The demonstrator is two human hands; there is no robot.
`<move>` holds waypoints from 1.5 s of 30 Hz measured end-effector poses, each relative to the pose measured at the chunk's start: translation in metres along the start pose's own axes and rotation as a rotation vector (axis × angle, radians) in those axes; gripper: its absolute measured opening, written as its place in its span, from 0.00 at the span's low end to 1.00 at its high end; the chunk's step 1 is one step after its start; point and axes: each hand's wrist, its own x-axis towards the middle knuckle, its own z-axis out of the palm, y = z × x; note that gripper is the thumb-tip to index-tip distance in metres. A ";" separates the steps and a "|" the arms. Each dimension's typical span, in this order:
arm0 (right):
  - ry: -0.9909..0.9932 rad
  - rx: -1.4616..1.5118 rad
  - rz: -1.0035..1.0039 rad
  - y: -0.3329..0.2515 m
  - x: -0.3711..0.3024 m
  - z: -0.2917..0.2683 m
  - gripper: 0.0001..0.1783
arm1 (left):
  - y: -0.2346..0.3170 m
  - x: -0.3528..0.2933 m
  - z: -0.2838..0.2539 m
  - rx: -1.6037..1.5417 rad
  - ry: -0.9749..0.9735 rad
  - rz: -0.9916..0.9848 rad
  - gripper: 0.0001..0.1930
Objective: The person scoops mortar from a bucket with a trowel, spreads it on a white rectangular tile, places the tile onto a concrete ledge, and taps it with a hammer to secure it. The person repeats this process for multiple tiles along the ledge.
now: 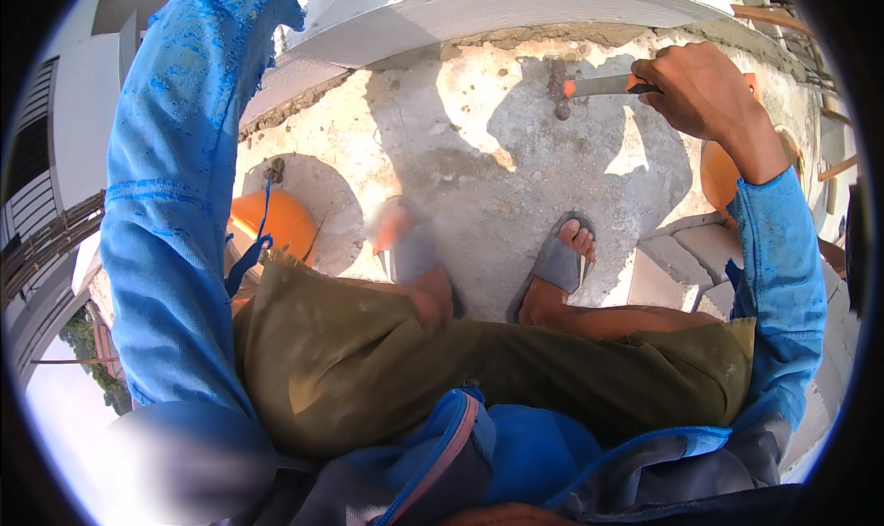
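My right hand (pixel 697 88) is closed round the black and orange grip of a hammer (pixel 600 86). The hammer lies sideways in the air or close to the ground, its dark, rusty-looking head pointing left near the foot of the pale block wall (pixel 516 5); I cannot tell whether it touches anything. My left arm, in a worn blue sleeve (pixel 175 157), reaches up past the top edge, so the left hand is out of the picture.
Rough concrete floor (pixel 460 171) lies under my sandalled feet. An orange bucket-like container (pixel 279 224) stands by my left knee, with another orange round thing (pixel 718 174) under my right forearm. Pale blocks (pixel 672 268) are stacked at the right. Wooden sticks (pixel 773 17) jut in at the upper right.
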 end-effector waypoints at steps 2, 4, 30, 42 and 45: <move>-0.015 0.113 -0.029 -0.016 0.006 -0.005 0.09 | -0.017 -0.025 0.003 -0.017 -0.028 -0.076 0.36; 0.008 0.122 -0.096 -0.033 0.019 -0.008 0.10 | -0.031 -0.049 0.009 -0.037 -0.053 -0.158 0.38; 0.089 0.236 -0.255 -0.129 0.129 -0.019 0.17 | -0.033 -0.102 0.046 0.060 0.056 -0.086 0.32; 0.019 0.271 -0.244 -0.122 0.126 -0.029 0.19 | -0.068 -0.122 0.039 0.031 0.040 -0.171 0.28; 0.009 0.289 -0.255 -0.121 0.115 -0.029 0.19 | -0.076 -0.132 0.038 0.027 0.029 -0.201 0.27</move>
